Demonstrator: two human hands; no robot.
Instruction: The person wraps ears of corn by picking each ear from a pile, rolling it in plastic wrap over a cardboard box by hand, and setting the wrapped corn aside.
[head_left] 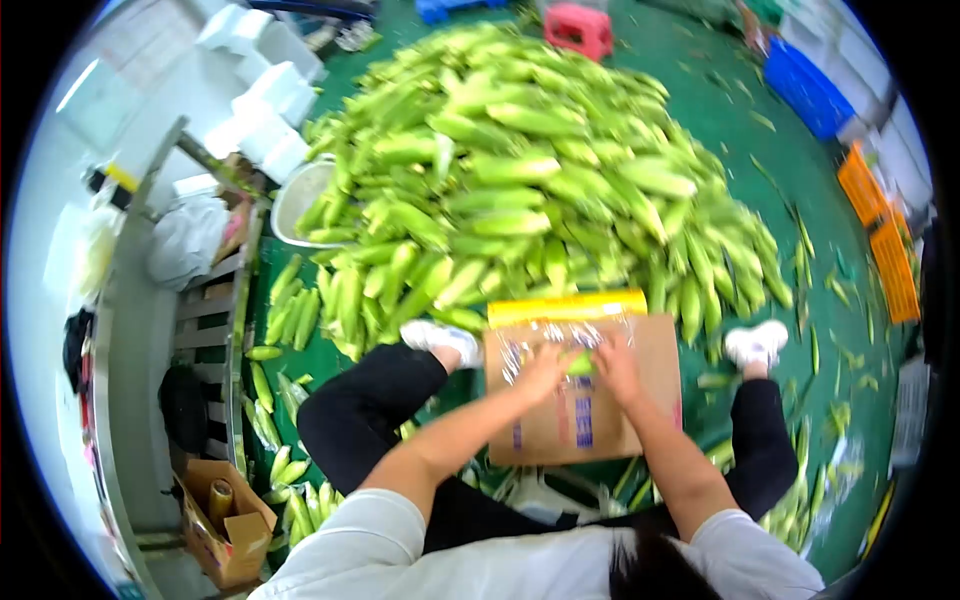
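Observation:
A flat cardboard box point(540, 435) rests between my knees, with clear plastic wrap point(515, 345) spread over its far part. On it lies a green ear of corn point(580, 364), partly covered by my fingers. My left hand point(541, 372) closes on the left end of the ear. The other end is in the closed fingers of my right hand point(616, 364). Just beyond the cardboard is a yellow strip point(567, 307). Fine finger detail is blurred.
A large heap of unhusked corn point(500, 170) covers the green floor ahead, beside a white basin point(298, 205). A metal-framed rack point(245, 340) and an open carton point(228, 545) stand left. Orange crates point(893, 270), a blue crate point(808, 88) and a red stool point(580, 32) stand farther off.

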